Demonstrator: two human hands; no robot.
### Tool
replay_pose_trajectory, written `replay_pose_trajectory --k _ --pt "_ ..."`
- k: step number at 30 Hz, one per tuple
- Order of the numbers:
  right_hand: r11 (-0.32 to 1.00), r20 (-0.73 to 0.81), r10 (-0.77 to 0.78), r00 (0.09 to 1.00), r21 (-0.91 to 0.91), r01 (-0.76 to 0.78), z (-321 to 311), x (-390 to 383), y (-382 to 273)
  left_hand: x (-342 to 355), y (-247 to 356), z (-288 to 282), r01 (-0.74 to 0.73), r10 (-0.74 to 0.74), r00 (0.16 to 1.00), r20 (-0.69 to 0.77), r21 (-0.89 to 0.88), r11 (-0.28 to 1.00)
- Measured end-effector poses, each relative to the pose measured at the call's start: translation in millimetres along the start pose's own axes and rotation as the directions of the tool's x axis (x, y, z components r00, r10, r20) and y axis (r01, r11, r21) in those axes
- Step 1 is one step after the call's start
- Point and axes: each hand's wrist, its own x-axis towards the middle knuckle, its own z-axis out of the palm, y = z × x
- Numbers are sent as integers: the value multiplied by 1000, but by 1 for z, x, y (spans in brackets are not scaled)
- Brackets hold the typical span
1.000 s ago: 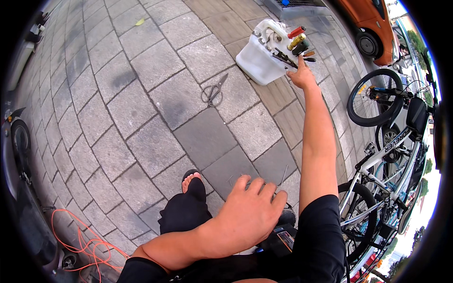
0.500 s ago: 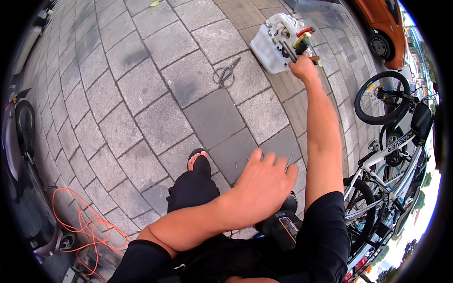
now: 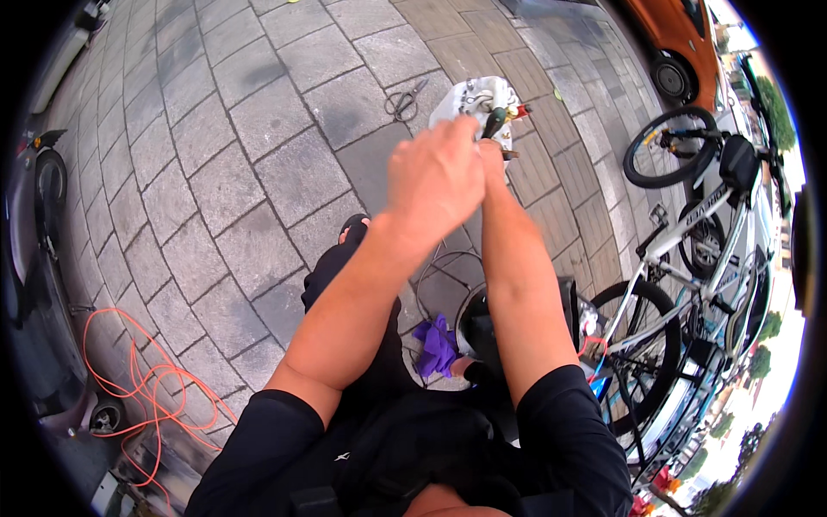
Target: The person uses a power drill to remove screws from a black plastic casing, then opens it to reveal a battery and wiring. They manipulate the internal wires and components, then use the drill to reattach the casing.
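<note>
A cut-down white plastic container [image 3: 450,102] full of hand tools is in front of me. Among the tools, a screwdriver with a dark green handle [image 3: 494,121] stands up, and something red [image 3: 522,110] pokes out beside it. My right hand [image 3: 491,157] is closed at the container's near side, apparently gripping its edge; my left hand partly covers it. Stretched out over the container's near left side, my left hand [image 3: 438,177] is smeared by motion, and its fingertips are hidden. Scissors [image 3: 402,104] lie on the paving just left of the container.
A purple cloth [image 3: 437,346] and a thin looped cable [image 3: 422,284] lie by my legs. Bicycles [image 3: 689,233] stand along the right, with an orange car [image 3: 680,34] behind. An orange cord [image 3: 142,388] is tangled at lower left beside a dark scooter [image 3: 43,345].
The container has come nearer and to the left with my right hand at it. My left hand has reached forward from near my knees to the container.
</note>
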Motion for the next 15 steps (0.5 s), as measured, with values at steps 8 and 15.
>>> replay_pose_trajectory --k 8,15 --pt "992 -17 123 992 -24 -123 16 -126 -1 -29 -5 -13 27 -32 997 -65 -83 996" --pt "983 -84 -140 987 -134 128 13 -192 31 -22 -17 -11 46 -44 999 33 -68 997"
